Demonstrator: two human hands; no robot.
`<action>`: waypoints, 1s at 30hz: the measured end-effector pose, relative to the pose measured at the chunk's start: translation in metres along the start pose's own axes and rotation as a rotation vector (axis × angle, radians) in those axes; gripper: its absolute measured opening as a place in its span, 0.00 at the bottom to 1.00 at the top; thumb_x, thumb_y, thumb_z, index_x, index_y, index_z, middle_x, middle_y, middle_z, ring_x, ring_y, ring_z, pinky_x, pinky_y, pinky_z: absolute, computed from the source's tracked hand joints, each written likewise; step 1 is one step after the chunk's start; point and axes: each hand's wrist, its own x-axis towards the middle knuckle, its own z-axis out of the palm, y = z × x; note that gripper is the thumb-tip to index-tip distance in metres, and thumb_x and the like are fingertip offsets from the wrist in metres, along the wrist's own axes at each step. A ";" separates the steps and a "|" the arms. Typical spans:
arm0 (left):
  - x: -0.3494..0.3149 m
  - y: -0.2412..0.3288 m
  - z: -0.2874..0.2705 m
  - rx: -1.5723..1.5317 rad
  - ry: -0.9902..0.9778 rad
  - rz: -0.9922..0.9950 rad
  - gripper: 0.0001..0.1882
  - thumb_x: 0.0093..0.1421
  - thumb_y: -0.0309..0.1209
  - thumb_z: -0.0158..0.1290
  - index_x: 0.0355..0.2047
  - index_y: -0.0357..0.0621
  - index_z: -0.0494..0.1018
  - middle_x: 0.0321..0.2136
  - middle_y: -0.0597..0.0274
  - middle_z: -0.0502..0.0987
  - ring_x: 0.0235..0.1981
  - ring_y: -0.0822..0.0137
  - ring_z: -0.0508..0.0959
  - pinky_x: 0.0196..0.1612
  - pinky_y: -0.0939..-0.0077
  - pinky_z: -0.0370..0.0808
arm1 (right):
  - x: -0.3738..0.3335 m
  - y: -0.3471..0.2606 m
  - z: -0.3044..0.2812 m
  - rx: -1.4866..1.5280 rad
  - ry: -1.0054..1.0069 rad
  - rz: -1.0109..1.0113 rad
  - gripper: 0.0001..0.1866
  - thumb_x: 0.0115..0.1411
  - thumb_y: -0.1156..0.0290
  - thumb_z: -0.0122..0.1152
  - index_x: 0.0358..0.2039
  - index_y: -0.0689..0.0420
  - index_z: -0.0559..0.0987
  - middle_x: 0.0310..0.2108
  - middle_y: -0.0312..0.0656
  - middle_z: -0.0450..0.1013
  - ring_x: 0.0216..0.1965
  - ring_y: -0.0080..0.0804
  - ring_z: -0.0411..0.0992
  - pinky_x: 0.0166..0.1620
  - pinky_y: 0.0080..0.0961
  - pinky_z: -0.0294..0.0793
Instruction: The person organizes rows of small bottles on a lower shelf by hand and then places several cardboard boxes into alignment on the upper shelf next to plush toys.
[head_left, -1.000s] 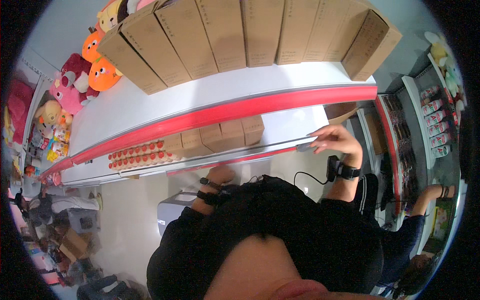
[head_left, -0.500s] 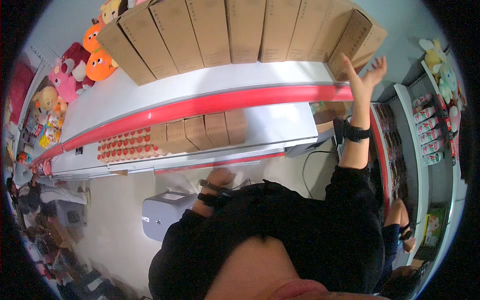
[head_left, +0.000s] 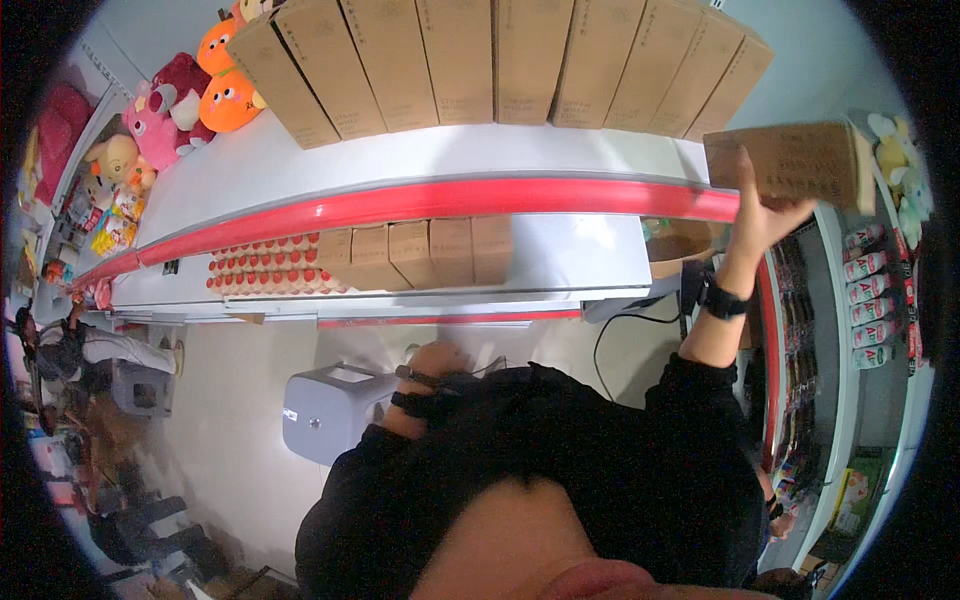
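Cardboard box (head_left: 790,163) at 2 o'clock, off the end of the top-shelf box row (head_left: 500,60), right hand (head_left: 762,215) grasping its underside. Left hand (head_left: 432,362) low by grey machine (head_left: 325,410), grip unclear. Better: support the bottom fully, keep it level.

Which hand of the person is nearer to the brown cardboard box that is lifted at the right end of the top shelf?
The right. The right hand is raised and grips the cardboard box from below. The left hand is low by the body, far from it, near a grey machine.
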 end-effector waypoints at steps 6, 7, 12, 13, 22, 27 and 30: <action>0.008 -0.016 0.001 -0.102 -0.085 -0.183 0.22 0.52 0.50 0.43 0.33 0.48 0.75 0.33 0.52 0.76 0.37 0.51 0.74 0.39 0.57 0.70 | -0.072 -0.028 -0.077 -0.523 -0.967 0.032 0.21 0.53 0.66 0.58 0.47 0.60 0.70 0.47 0.46 0.68 0.48 0.39 0.66 0.52 0.35 0.64; 0.009 -0.014 -0.003 -0.094 -0.091 -0.185 0.22 0.52 0.50 0.43 0.33 0.48 0.75 0.33 0.52 0.76 0.37 0.51 0.74 0.39 0.57 0.70 | -0.090 -0.027 -0.085 -0.524 -0.962 0.041 0.21 0.53 0.66 0.58 0.47 0.60 0.70 0.47 0.46 0.68 0.48 0.39 0.66 0.52 0.35 0.64; 0.002 -0.002 -0.022 -0.148 0.100 0.114 0.30 0.55 0.55 0.41 0.27 0.37 0.76 0.26 0.44 0.75 0.32 0.46 0.75 0.38 0.55 0.69 | -0.162 -0.061 -0.066 0.072 -1.298 0.454 0.26 0.53 0.72 0.58 0.52 0.61 0.63 0.48 0.44 0.67 0.50 0.35 0.66 0.52 0.31 0.65; 0.005 -0.005 -0.019 -0.146 0.102 0.109 0.30 0.55 0.55 0.41 0.27 0.37 0.76 0.26 0.44 0.75 0.32 0.46 0.75 0.38 0.55 0.69 | -0.171 -0.066 -0.060 0.205 -1.359 0.527 0.27 0.52 0.73 0.57 0.53 0.62 0.61 0.48 0.43 0.67 0.50 0.34 0.66 0.52 0.30 0.65; 0.006 -0.026 0.001 -0.065 -0.040 -0.169 0.30 0.56 0.55 0.40 0.25 0.37 0.76 0.26 0.43 0.75 0.31 0.47 0.75 0.38 0.55 0.70 | -0.268 0.021 -0.043 -0.018 -1.117 0.867 0.34 0.40 0.71 0.70 0.42 0.68 0.58 0.42 0.55 0.68 0.46 0.42 0.69 0.45 0.33 0.69; -0.011 -0.015 -0.003 -0.023 -0.117 -0.408 0.22 0.55 0.46 0.42 0.38 0.43 0.73 0.35 0.45 0.75 0.40 0.48 0.74 0.43 0.56 0.70 | -0.267 0.054 0.005 -0.065 -0.864 0.808 0.34 0.36 0.76 0.67 0.41 0.63 0.56 0.37 0.52 0.69 0.41 0.43 0.71 0.43 0.32 0.70; -0.027 -0.016 0.002 -0.111 -0.029 -0.297 0.31 0.57 0.54 0.39 0.24 0.36 0.76 0.26 0.44 0.76 0.31 0.46 0.75 0.37 0.54 0.70 | -0.271 0.071 0.038 0.040 -0.703 0.844 0.34 0.37 0.73 0.69 0.42 0.64 0.59 0.39 0.56 0.70 0.43 0.50 0.70 0.44 0.34 0.68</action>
